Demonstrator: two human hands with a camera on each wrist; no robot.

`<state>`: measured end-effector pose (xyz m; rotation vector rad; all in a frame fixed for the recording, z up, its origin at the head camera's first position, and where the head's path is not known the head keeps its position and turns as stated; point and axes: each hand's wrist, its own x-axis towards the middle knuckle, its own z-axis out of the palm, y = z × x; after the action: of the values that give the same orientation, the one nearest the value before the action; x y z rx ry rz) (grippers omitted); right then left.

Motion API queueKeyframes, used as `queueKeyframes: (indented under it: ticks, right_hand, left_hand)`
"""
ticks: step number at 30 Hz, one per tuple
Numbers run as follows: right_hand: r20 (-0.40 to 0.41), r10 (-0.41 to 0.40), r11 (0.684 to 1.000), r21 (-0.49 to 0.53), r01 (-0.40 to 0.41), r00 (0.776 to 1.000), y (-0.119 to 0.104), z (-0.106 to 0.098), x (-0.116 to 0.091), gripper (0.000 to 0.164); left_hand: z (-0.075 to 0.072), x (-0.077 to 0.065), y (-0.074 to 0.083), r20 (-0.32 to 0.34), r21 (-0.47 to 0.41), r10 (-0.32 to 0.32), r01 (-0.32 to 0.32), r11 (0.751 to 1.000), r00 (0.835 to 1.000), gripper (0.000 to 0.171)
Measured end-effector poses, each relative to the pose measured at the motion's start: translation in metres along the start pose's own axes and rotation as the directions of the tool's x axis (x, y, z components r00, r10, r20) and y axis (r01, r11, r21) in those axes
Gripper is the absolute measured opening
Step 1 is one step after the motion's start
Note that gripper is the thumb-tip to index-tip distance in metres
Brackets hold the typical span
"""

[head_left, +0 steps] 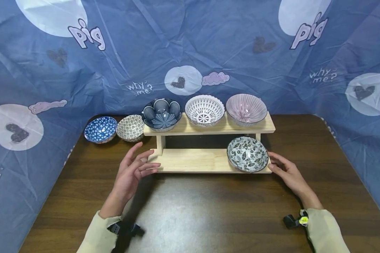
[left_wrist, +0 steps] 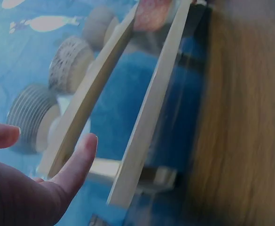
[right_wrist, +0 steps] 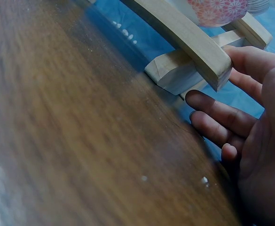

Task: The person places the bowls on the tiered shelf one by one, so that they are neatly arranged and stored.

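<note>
A two-tier wooden stand [head_left: 190, 160] stands on the table. My right hand [head_left: 286, 172] is at the right end of its lower shelf, with fingertips right at the board's end [right_wrist: 217, 75] beside a leaf-patterned bowl [head_left: 247, 154]. That bowl's reddish flowered outside shows in the right wrist view. My left hand [head_left: 131, 170] is held up by the stand's left end, fingers spread and loosely bent, nothing in it. Along the upper shelf sit a dark blue bowl [head_left: 162, 114], a white bowl with reddish marks [head_left: 204, 110] and a pink striped bowl [head_left: 247, 109].
Left of the stand, a blue-and-white bowl [head_left: 100, 129] and a beige patterned bowl [head_left: 130, 128] rest on the dark wooden table [head_left: 202, 214]. A blue printed cloth [head_left: 120, 52] hangs behind and at both sides.
</note>
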<state>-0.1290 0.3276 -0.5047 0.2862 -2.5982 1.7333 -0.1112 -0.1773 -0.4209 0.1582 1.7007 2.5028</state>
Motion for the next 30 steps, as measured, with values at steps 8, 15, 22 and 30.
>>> queueKeyframes:
  ticks: [8,15,22,30]
  right_hand:
    - [0.004,0.017,1.0,-0.018,-0.017,1.0,-0.001,0.0,-0.001,0.045]
    - [0.001,0.022,1.0,-0.019,-0.022,1.0,-0.001,0.0,-0.001,0.045]
    - [0.001,0.015,1.0,-0.011,-0.015,1.0,-0.001,0.0,0.0,0.045]
    - [-0.003,0.011,1.0,-0.013,-0.011,1.0,-0.001,0.0,0.0,0.045]
  left_hand:
    - [-0.027,-0.002,0.017,-0.099,-0.039,0.034,-0.038,0.998,0.994,0.041]
    - [-0.049,0.002,0.027,-0.227,-0.032,-0.021,0.014,0.999,0.974,0.042]
    - [-0.076,0.006,0.031,-0.321,-0.111,-0.056,0.021,0.994,0.945,0.043]
    - [-0.101,0.015,0.034,-0.496,-0.218,-0.137,0.029,0.975,0.857,0.048]
